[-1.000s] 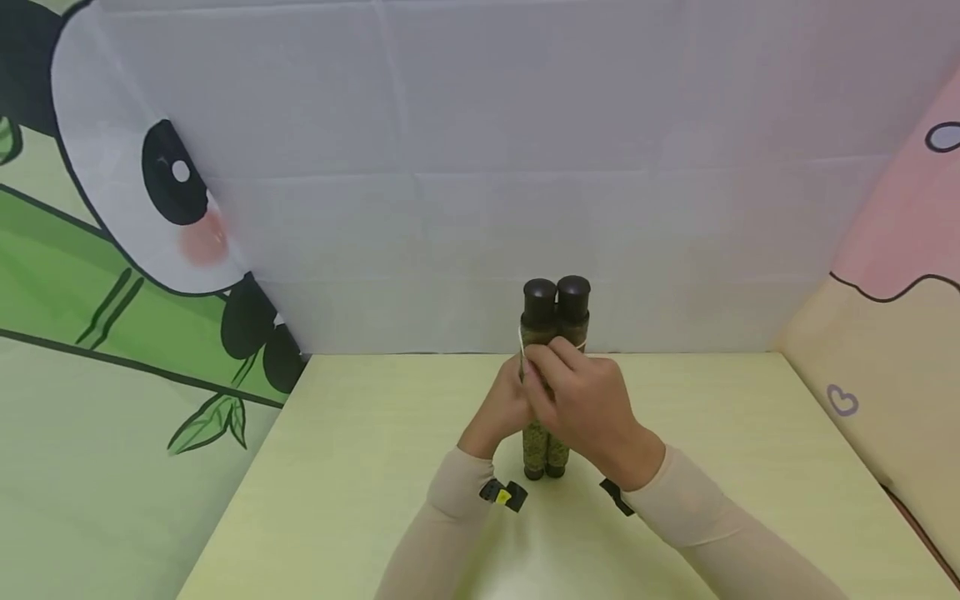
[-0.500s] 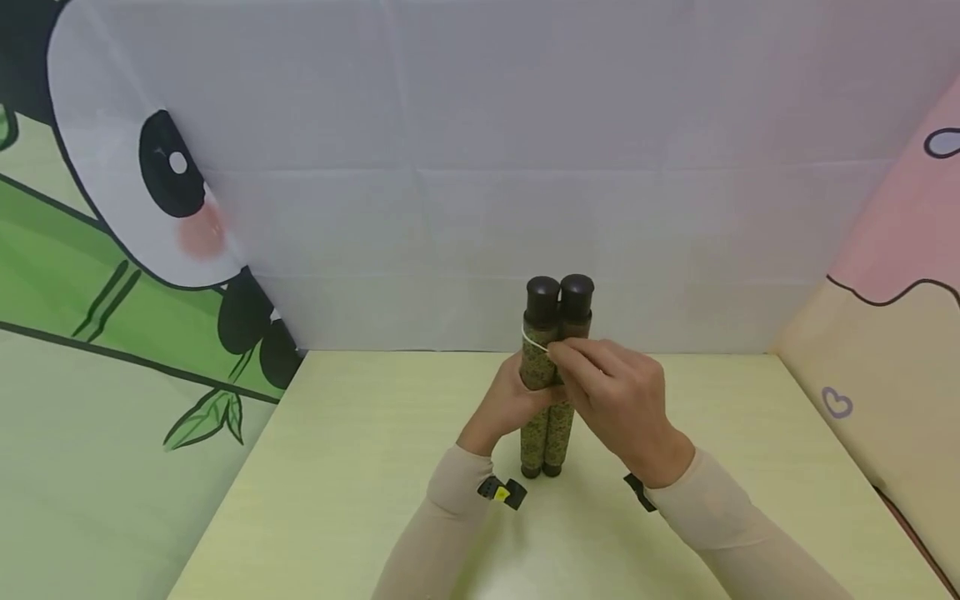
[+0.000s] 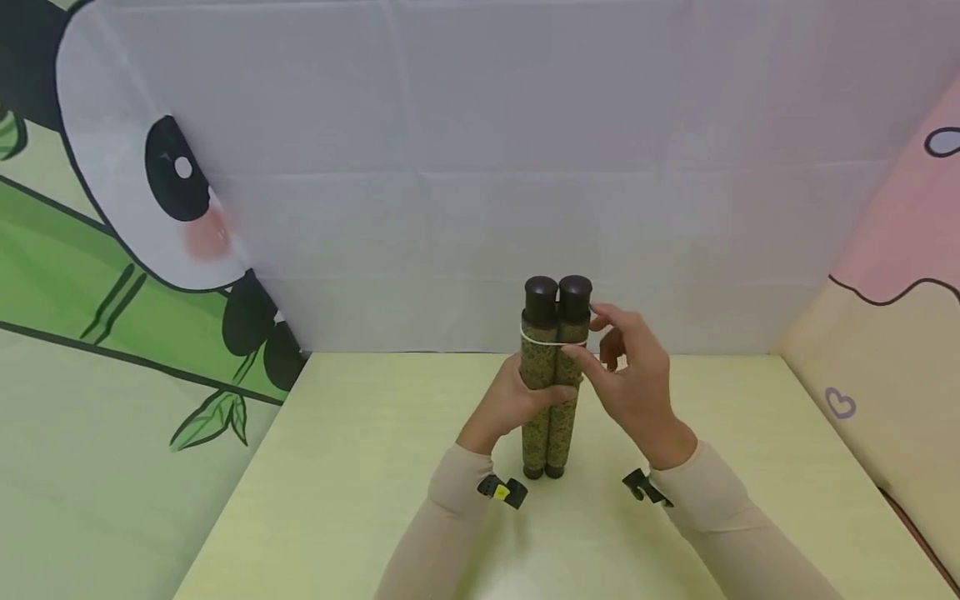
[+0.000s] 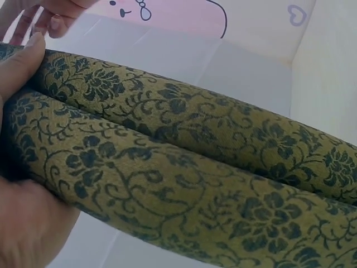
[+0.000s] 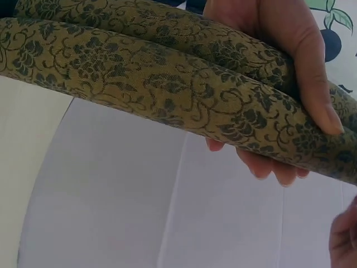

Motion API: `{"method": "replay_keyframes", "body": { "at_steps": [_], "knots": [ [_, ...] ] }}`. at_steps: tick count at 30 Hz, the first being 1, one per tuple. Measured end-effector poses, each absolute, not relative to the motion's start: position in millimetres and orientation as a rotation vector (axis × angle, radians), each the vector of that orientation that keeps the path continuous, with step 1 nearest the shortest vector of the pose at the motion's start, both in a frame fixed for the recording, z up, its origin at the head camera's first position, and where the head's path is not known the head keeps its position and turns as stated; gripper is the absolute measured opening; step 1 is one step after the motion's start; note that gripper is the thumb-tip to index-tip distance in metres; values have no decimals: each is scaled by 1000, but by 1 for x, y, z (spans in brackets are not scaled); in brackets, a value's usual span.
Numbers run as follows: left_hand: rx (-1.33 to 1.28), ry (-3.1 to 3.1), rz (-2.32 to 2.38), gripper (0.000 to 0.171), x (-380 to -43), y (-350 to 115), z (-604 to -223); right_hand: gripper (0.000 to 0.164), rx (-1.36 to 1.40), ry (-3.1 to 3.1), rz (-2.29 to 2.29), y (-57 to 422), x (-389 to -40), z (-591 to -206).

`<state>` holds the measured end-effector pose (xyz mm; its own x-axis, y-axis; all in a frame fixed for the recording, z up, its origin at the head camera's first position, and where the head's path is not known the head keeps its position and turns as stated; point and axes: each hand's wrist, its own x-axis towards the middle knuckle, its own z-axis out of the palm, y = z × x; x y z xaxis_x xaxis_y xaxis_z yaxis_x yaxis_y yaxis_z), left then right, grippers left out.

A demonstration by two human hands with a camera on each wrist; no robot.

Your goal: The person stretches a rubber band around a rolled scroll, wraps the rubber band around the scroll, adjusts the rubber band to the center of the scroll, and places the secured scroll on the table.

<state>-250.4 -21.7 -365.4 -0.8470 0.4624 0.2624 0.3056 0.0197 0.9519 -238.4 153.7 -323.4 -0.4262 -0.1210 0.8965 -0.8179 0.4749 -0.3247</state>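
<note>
Two rolled scrolls [image 3: 537, 367] stand side by side, upright over the table, covered in olive brocade with dark floral vines, each topped by a dark round knob [image 3: 575, 296]. A thin white band [image 3: 543, 342] runs across both just below the knobs. My left hand [image 3: 517, 404] grips the pair around the middle, its thumb laid across the front in the right wrist view. At the upper right is my right hand [image 3: 633, 379], thumb tip by the band and fingers loosely bent beside the right scroll. Part of the right hand [image 4: 53, 19] shows behind the scrolls in the left wrist view.
The pale yellow table [image 3: 337, 500] reaches back to a whitish cloth wall [image 3: 450, 250]. Cartoon-printed cloths flank it, a green panda print [image 3: 150, 275] on the left and a pink and cream print [image 3: 885, 333] on the right.
My right hand has moved from the front of the scrolls to their right side, and its fingers have spread. The white band now lies across both scrolls. The left hand keeps its grip.
</note>
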Motion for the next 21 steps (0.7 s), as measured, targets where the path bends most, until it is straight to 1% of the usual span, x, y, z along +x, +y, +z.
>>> {"method": "replay_keyframes", "body": {
  "at_steps": [3, 4, 6, 8, 11, 16, 21],
  "knots": [
    [806, 2083, 1995, 46, -254, -24, -372, 60, 795, -2025, 1181, 157, -241, -328],
    [807, 2062, 2004, 44, -255, -24, -375, 61, 798, -2092, 1213, 158, -240, -330],
    [814, 2049, 1990, 43, -257, -24, -381, 53, 807, -2189, 1259, 159, -240, -334],
    [833, 2046, 1961, 42, -257, -24, -391, 42, 800, -2235, 1265, 160, -239, -337],
    [803, 2086, 1900, 40, -248, -26, -397, 25, 771, -2240, 1267, 159, -236, -339],
    [736, 2221, 1887, 36, -231, -28, -397, 23, 761, -2223, 1210, 154, -232, -341],
    [688, 2328, 1883, 34, -234, -25, -404, 23, 768, -2174, 1195, 153, -231, -344]
  ]
}}
